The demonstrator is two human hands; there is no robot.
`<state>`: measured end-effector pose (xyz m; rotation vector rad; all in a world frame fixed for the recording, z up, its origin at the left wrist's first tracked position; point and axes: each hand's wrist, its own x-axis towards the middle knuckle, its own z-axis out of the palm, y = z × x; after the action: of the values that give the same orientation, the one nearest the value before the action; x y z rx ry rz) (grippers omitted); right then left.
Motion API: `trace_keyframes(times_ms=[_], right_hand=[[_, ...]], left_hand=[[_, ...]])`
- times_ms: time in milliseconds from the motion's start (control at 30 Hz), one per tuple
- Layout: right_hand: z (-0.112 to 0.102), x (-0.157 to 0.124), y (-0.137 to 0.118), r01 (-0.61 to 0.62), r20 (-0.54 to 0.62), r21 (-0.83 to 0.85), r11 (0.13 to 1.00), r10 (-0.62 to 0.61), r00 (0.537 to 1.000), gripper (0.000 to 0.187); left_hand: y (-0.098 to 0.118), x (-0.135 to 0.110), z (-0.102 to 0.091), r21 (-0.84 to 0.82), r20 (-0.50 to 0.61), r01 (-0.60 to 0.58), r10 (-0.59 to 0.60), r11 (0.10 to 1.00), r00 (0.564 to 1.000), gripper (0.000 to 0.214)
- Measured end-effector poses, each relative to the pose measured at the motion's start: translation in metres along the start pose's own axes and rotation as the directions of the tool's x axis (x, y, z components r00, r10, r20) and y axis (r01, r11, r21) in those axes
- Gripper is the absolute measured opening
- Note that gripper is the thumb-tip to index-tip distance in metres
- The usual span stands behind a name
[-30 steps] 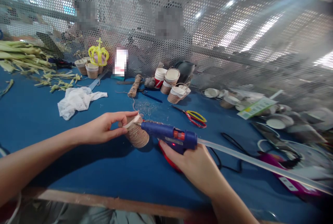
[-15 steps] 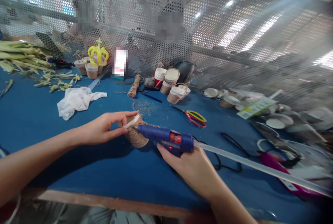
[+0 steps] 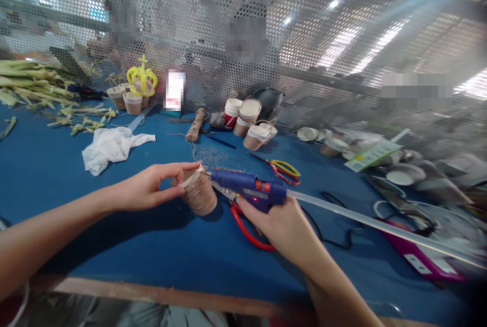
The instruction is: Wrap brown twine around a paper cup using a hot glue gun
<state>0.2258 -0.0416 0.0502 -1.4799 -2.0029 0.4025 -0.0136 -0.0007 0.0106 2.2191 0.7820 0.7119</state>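
Note:
My left hand [image 3: 162,184] pinches the rim of a twine-wrapped paper cup [image 3: 201,194], which lies tilted with its mouth toward that hand. Twine runs from the cup's rim back to a twine bundle [image 3: 196,125]. In my right hand [image 3: 283,223] is a blue glue gun [image 3: 247,186], its red light lit and a long clear glue stick out of its back. The nozzle points left, at the upper rim of the cup; whether it touches cannot be made out. Red-handled scissors [image 3: 247,230] lie partly under the gun.
Red and yellow handled scissors [image 3: 283,170] lie behind the gun. Several wrapped cups [image 3: 255,136] stand farther back. A crumpled white cloth [image 3: 108,149] is at left, a yellow crown [image 3: 142,81] behind it. A purple power strip [image 3: 422,258] and a black cord [image 3: 335,241] lie at right.
The glue gun in my right hand has shifted slightly right and its nozzle has moved up along the cup's rim. The red-handled scissors now show beneath it. My left hand keeps its pinch.

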Motion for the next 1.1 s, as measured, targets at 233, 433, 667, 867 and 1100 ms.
trace_keyframes(times_ms=[233, 433, 667, 867, 1100], right_hand=[[0.007, 0.001, 0.011, 0.023, -0.026, 0.017, 1.000, -0.023, 0.999, 0.013], [0.003, 0.001, 0.015, 0.026, 0.025, 0.028, 0.999, -0.027, 0.999, 0.008], [0.015, 0.003, 0.020, -0.038, -0.062, 0.044, 0.998, 0.041, 0.997, 0.010], [0.014, 0.004, 0.019, -0.090, -0.055, 0.059, 0.994, 0.093, 0.994, 0.012], [0.005, 0.002, 0.010, -0.069, 0.004, 0.082, 0.994, 0.068, 0.998, 0.015]], left_hand=[[-0.002, 0.000, 0.000, -0.009, 0.002, 0.001, -0.001, 1.000, 1.000, 0.020], [-0.002, 0.000, 0.000, -0.011, -0.001, 0.010, -0.010, 1.000, 1.000, 0.021], [-0.001, 0.000, 0.000, -0.024, -0.004, 0.020, -0.020, 1.000, 1.000, 0.020], [0.000, 0.000, 0.000, -0.016, 0.006, 0.020, -0.020, 1.000, 1.000, 0.020], [0.000, 0.000, -0.001, -0.017, 0.016, 0.017, -0.017, 1.000, 1.000, 0.020]])
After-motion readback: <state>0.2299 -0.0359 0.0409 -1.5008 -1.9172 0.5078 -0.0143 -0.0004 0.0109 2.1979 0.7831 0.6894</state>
